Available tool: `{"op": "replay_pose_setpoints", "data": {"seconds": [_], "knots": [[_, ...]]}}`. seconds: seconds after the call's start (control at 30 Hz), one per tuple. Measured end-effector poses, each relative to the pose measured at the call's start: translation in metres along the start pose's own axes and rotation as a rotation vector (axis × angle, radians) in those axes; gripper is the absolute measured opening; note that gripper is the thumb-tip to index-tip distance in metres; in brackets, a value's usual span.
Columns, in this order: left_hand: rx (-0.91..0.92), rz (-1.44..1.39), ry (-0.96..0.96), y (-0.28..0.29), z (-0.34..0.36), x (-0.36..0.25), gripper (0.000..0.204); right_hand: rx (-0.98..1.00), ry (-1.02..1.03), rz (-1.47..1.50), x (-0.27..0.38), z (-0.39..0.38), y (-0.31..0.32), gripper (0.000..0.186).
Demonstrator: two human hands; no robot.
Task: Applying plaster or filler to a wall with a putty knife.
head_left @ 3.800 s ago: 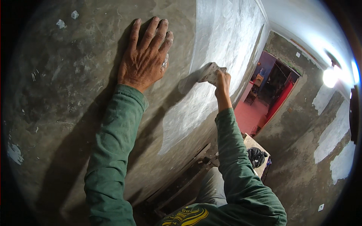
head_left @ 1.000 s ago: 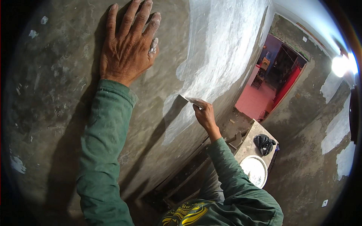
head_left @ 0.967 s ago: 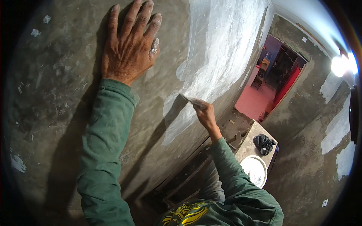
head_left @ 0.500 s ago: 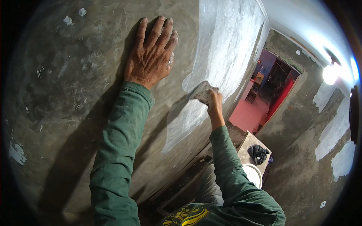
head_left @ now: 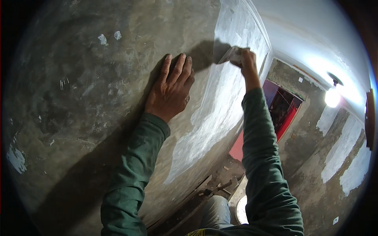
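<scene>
Head view is showing the right hand (head_left: 249, 65) gripping a flat-bladed tool (head_left: 234, 56) high on the near wall (head_left: 98, 82), its blade edge appearing to meet the upper part of a white coat (head_left: 214, 122). The left hand (head_left: 169, 90) is lying against bare gray wall to the left of that coat, fingers slightly spread, holding nothing that shows. Judging by coverage, the work is looking partly done: white is running in a long band from near the ceiling (head_left: 291, 27) down to a ragged lower tip, while the broad gray stretch on the left is carrying only small white dabs (head_left: 102, 39). Lower down, a round white tub (head_left: 238, 210) is standing by the right sleeve, which is partly hiding it. Beyond, the far wall (head_left: 303, 157) is showing separate white patches (head_left: 341, 147) with gray between them.
</scene>
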State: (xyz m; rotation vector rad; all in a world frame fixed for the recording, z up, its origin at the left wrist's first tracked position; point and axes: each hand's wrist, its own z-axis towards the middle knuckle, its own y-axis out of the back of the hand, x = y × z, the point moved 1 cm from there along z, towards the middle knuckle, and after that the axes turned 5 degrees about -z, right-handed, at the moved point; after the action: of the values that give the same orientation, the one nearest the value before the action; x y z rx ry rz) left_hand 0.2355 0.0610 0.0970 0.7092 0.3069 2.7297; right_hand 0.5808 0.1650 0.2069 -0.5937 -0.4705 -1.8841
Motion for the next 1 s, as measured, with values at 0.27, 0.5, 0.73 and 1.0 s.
{"op": "replay_pose_setpoints", "data": {"seconds": [0.27,0.5,0.73,1.0], "knots": [[-0.009,-0.063,-0.018,0.001,0.002,0.004,0.055,-0.157,0.094,-0.334,0.109,0.117,-0.028,0.025],[-0.01,0.122,-0.031,0.0,-0.001,0.004,0.052,0.027,0.651,-2.021,0.145,0.175,-0.028,0.02],[0.041,0.094,-0.013,-0.006,-0.001,0.002,0.056,-0.241,0.27,-1.404,0.178,0.175,-0.063,0.028],[0.038,0.131,-0.012,-0.002,0.006,-0.003,0.057,-0.385,0.501,-0.963,0.193,0.156,-0.055,0.034]]}}
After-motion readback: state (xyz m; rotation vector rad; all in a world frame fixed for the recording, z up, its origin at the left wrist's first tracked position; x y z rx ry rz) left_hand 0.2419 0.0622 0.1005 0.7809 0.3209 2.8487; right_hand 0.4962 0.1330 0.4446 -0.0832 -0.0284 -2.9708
